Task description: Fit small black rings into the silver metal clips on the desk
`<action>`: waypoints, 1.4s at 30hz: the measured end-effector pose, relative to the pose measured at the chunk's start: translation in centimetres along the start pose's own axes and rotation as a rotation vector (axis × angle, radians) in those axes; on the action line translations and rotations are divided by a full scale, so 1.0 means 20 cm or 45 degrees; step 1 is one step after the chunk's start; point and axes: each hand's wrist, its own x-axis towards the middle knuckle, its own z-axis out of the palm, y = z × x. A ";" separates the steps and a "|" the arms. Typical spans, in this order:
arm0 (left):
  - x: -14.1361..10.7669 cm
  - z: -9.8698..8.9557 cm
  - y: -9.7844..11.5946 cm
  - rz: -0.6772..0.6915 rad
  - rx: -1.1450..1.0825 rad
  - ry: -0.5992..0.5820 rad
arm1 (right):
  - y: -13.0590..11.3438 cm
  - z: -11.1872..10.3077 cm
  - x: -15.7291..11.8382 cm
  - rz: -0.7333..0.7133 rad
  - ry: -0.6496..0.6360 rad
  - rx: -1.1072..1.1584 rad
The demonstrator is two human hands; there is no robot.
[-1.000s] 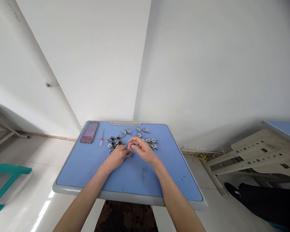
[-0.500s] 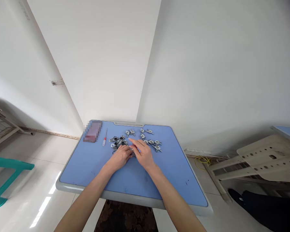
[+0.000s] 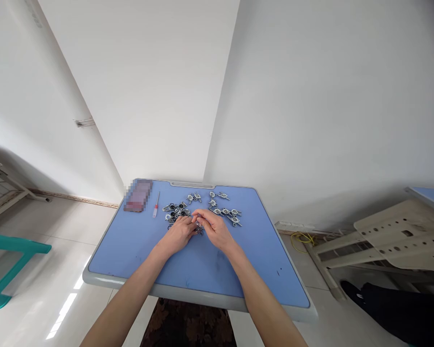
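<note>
Overall, a white-walled room with a tiled floor is seen from above, with a teal plastic chair frame at the left, a beige table frame and a yellow cable at the right. A blue table is occupied by a pixelated flat object, a red-handled screwdriver and 2 loose groups of metal clips. The left hand and right hand are held together at the near side of the clips, with a small metal part lying between them. Since the view 0.5 s earlier, the right fingers have been lowered from a raised spread and curled towards the left fingers. The fingers of both hands are now together around the part, but whether it is clamped cannot be told.
</note>
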 end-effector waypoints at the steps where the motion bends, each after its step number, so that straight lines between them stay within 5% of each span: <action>1: 0.00 0.00 0.00 0.003 0.001 0.002 | 0.00 0.00 0.00 0.012 -0.048 0.034; 4: 0.00 0.00 -0.01 0.002 0.009 -0.003 | 0.00 -0.02 0.00 0.038 -0.122 0.105; 16: 0.00 0.00 0.01 -0.017 -0.006 0.021 | 0.02 0.04 0.01 -0.076 0.146 -0.125; 24: 0.01 0.00 0.00 -0.007 0.019 -0.029 | 0.01 -0.01 -0.01 -0.032 0.056 -0.049; 30: 0.01 -0.03 0.03 -0.046 -0.010 -0.012 | 0.01 0.01 -0.01 -0.148 0.155 -0.226; 34: 0.01 -0.04 0.03 -0.048 0.014 -0.030 | 0.03 0.02 0.00 -0.027 0.241 -0.123; 37: 0.01 -0.03 0.03 -0.036 0.026 -0.036 | 0.04 0.03 -0.01 0.087 0.199 0.034; 42: 0.01 -0.02 0.02 -0.020 0.014 -0.030 | 0.03 0.03 -0.02 -0.004 0.074 -0.043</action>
